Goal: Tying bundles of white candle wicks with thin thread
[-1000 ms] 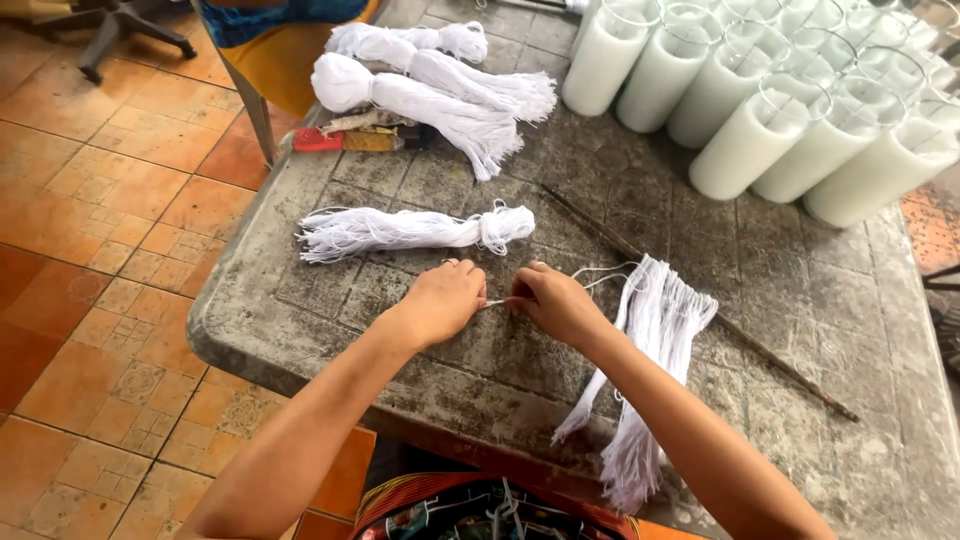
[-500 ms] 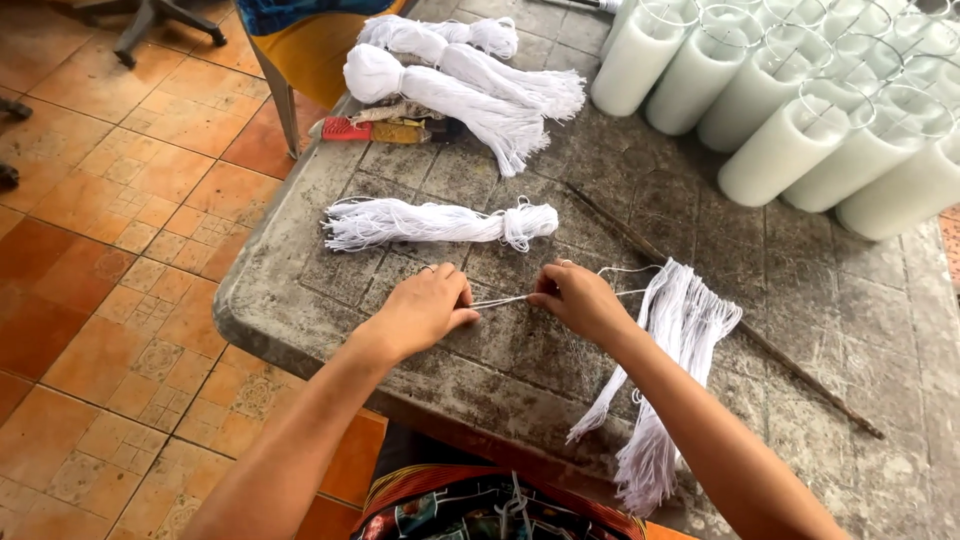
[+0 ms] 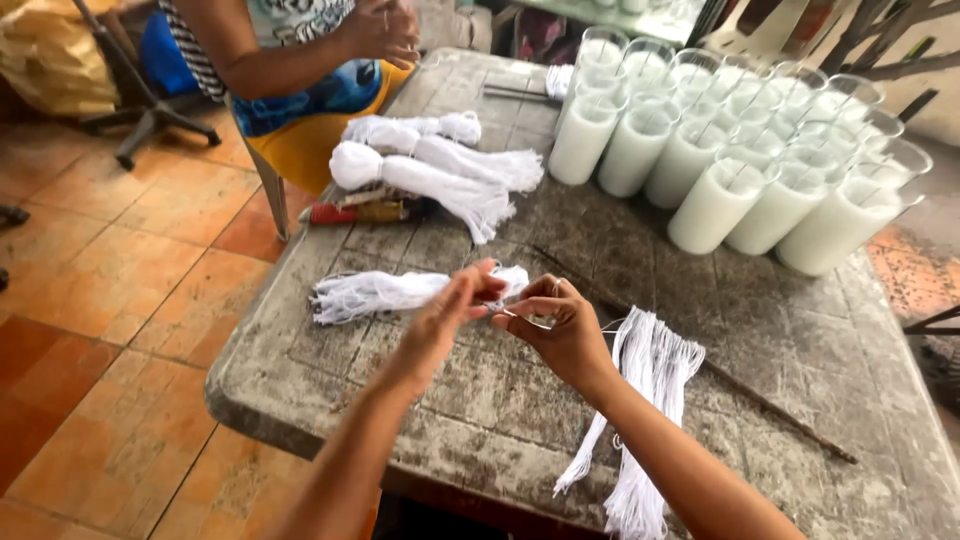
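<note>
White wick string (image 3: 520, 318) is pinched between left hand (image 3: 450, 310) and right hand (image 3: 560, 325), both closed on it above the grimy table (image 3: 480, 420); loose wick bundle (image 3: 650, 370) lies beside.

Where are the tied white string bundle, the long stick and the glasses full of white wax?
String bundle (image 3: 375, 292), head view, on its middle.
Stick (image 3: 770, 408), head view, on the bare part past the loose strings.
Wax glasses (image 3: 712, 205), head view, on the side of a front glass.

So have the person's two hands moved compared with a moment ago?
Yes. The left hand and right hand have lifted off the grey table and closed together, toward the tied white string bundle.
</note>
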